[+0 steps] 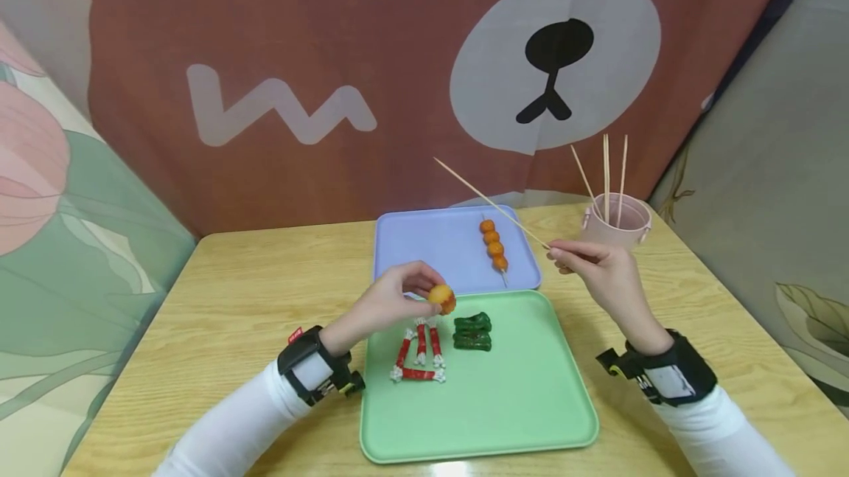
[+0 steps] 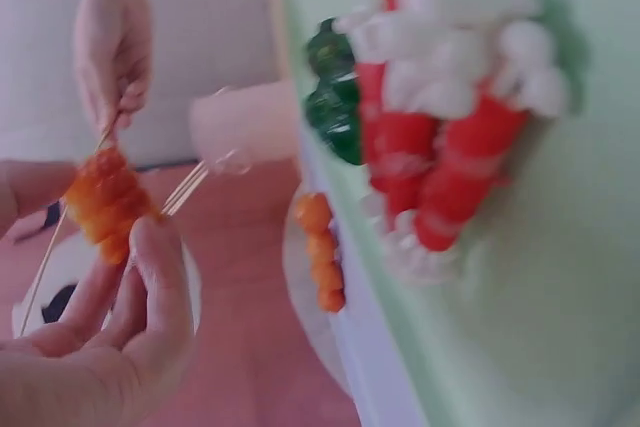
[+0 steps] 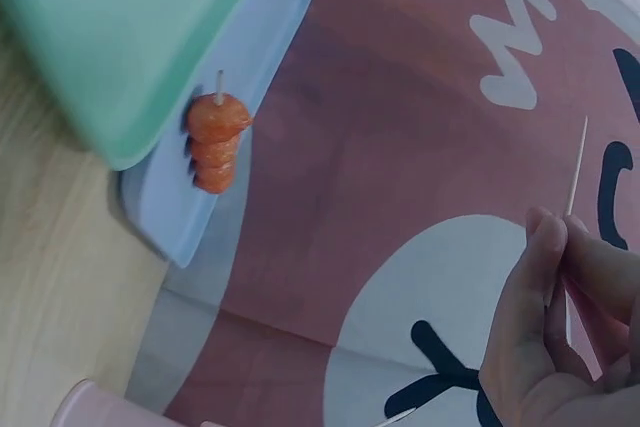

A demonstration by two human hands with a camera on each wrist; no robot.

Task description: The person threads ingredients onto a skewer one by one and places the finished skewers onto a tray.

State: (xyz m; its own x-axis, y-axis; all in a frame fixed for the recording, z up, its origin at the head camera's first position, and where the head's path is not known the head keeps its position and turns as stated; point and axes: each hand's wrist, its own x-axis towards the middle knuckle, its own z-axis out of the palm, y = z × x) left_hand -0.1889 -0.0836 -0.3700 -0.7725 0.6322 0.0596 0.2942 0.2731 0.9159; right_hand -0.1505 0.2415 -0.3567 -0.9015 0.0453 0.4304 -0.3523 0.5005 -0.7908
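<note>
Over the green tray [image 1: 504, 411], my left hand [image 1: 388, 300] pinches a lumpy orange-yellow food piece [image 1: 442, 299] between thumb and fingers; the left wrist view shows its bumpy surface [image 2: 108, 202]. To the right, my right hand [image 1: 602, 274] grips a thin wooden skewer [image 1: 487, 198] near its lower end. The skewer slants up to the left, its tip bare and apart from the food piece. Below the left hand lie several red sticks with white knobbly ends [image 1: 421, 374]. Beside them are glossy dark green pieces [image 1: 472, 332].
Behind the green tray, a blue-violet tray [image 1: 418, 248] bears a skewer of orange balls [image 1: 494, 245]. At the back right stands a pink bucket [image 1: 613, 230] with several wooden skewers upright in it. A printed cloth [image 1: 298, 182] hangs behind the wooden table [image 1: 265, 270].
</note>
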